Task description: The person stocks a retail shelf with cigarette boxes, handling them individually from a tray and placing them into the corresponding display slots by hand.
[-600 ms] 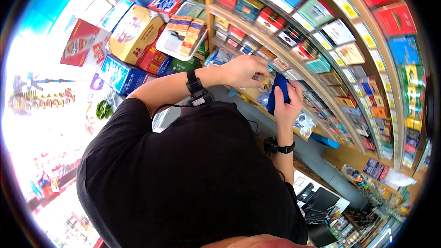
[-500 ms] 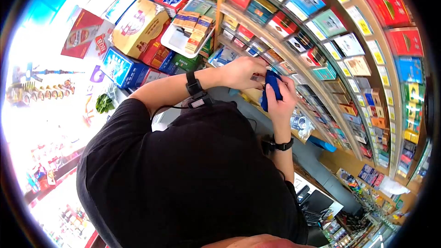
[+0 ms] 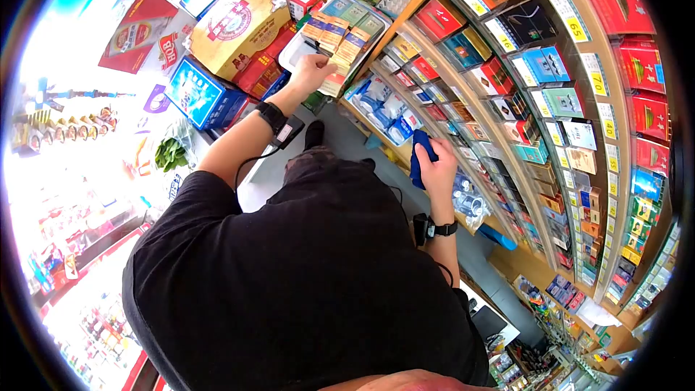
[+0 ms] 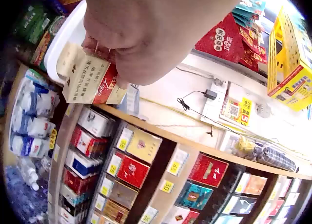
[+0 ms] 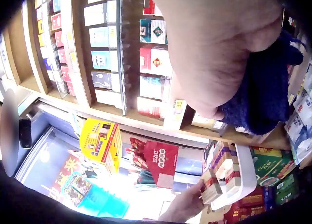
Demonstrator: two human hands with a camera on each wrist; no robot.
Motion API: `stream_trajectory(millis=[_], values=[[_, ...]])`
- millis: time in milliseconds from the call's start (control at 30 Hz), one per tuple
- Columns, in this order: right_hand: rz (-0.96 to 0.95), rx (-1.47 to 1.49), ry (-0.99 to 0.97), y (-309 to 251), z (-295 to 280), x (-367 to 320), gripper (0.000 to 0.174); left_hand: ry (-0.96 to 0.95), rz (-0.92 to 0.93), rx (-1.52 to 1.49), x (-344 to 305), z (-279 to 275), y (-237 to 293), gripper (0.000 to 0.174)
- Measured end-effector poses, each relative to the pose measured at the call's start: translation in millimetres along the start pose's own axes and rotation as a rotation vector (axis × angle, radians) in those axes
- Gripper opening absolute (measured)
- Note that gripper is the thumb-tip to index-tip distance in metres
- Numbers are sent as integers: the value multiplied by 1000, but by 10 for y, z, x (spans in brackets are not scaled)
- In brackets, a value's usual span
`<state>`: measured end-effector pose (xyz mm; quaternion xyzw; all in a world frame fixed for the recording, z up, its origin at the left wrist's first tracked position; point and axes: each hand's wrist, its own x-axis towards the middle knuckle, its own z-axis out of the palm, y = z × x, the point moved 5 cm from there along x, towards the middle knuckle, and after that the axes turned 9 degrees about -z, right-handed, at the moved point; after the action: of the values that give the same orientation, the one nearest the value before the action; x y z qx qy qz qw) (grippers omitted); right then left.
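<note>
My left hand is at a white plastic tray of cigarette packs. In the left wrist view its fingers pinch a cream and red cigarette pack, tilted over the tray's edge. That same pack shows by the fingertips in the right wrist view, beside banded packs in the tray. My right hand grips a bunched dark blue cloth in front of the lower shelves. Part of the cloth hangs below the palm in the right wrist view.
A tall rack of cigarette packs with price tags rises on the right. Drink cartons are stacked left of the tray. Wrapped white and blue packages and plastic bottles lie on the low ledge.
My left hand has moved from beside the blue cloth to the tray on the left, with a small pack in its fingers. The right hand keeps the cloth and has lowered slightly.
</note>
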<state>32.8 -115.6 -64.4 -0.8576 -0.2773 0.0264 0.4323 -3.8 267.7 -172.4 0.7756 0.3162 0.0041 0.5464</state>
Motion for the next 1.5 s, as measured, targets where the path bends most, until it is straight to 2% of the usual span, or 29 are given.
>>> stream_trajectory(millis=[167,233,433,567,600,633,667,700,733,767,800,833,867,900,933,967,1000,1033,1067,1100,1133,1167,1200,1233,1300,1333,1400,1433,1500], values=[[17,-10,26,-145,179,96,27,54,6,-7,343,-47,-296,31],[-20,-45,24,-258,237,140,27,27,-33,74,456,-16,-297,35],[57,-75,70,-214,331,53,27,67,-20,240,680,123,-288,38],[84,-115,123,-315,331,-48,27,15,-61,372,653,162,-295,39],[85,-86,111,-309,401,-117,26,77,-13,391,584,154,-343,39],[95,-104,180,-255,398,-166,25,25,37,338,750,229,-509,39],[89,-115,181,-177,394,-150,24,-13,32,396,829,239,-423,40],[114,-81,207,-200,337,-189,24,13,69,430,970,347,-618,38],[121,-142,190,-256,319,-206,24,-66,17,290,786,277,-672,37],[138,-131,241,-284,250,-191,23,-154,63,173,1086,366,-901,37],[134,-84,219,-360,290,-263,22,-73,109,292,899,341,-1123,37],[135,-131,350,-303,23,-237,21,-102,184,-21,819,314,-842,36],[150,-158,438,-269,-164,-197,21,-28,264,90,929,240,-648,34],[113,-187,480,-315,-290,-176,21,-51,244,138,788,141,-536,31],[74,-264,610,-339,-569,-141,20,52,335,132,761,59,-269,27],[110,-243,743,-369,-800,-128,19,45,373,80,764,16,-40,24],[151,-290,768,-373,-993,-316,19,47,373,115,546,36,-219,22],[111,-359,928,-273,-1362,-218,19,26,500,112,741,110,344,20],[83,-428,1013,-204,-1570,-359,20,5,539,139,634,175,495,20],[98,-500,1023,-206,-1646,-612,21,-36,496,179,290,136,269,20],[102,-508,1151,-203,-2001,-609,24,-127,542,154,403,218,544,20],[132,-514,1224,-301,-2336,-689,27,-226,527,138,267,258,592,20],[140,-618,1213,-445,-2509,-808,29,-277,452,158,-32,272,436,21],[89,-699,1293,-472,-2685,-738,31,-264,498,158,70,299,680,21],[109,-728,1261,-556,-3016,-808,35,-366,446,173,-272,423,619,22],[80,-704,1313,-501,-3159,-693,36,-367,470,105,-113,480,767,22],[115,-745,1276,-501,-3357,-765,36,-385,459,51,-403,654,650,20],[94,-713,1319,-372,-3460,-660,36,-350,522,32,-325,680,849,19],[56,-537,1360,-167,-3768,-564,34,-346,507,95,-427,826,933,19]])
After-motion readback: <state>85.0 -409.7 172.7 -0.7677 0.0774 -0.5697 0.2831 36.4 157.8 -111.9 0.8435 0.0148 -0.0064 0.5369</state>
